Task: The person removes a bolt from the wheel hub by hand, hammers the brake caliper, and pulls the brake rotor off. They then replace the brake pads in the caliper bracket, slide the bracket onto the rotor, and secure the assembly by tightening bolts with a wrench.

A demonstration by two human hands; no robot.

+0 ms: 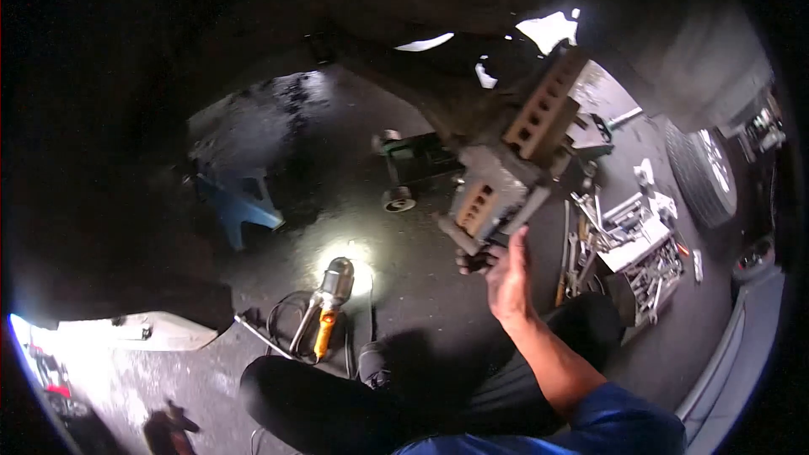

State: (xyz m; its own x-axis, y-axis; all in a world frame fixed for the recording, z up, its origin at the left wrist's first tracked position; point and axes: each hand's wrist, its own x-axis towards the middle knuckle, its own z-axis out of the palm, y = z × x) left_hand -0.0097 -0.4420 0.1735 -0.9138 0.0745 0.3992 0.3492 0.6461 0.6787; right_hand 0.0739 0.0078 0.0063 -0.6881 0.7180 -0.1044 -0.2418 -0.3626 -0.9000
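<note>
Overhead, at right of centre, is a brake caliper (499, 170) in grey metal. It sits over a rusty vented brake disc (548, 105), whose edge shows a row of rectangular slots. My right hand (508, 285) reaches up to the caliper's lower end. Its thumb points up along the metal and the fingers curl beneath, partly hidden in shadow; they appear closed on the caliper. Nowhere in the picture does my left hand show.
A lit work lamp (335, 291) with a yellow handle lies on the floor. Beyond it are a blue jack stand (240, 206) and a floor jack (413, 160). Right of me are a tray of tools (636, 244) and a wheel (701, 173). Dark bodywork hangs above.
</note>
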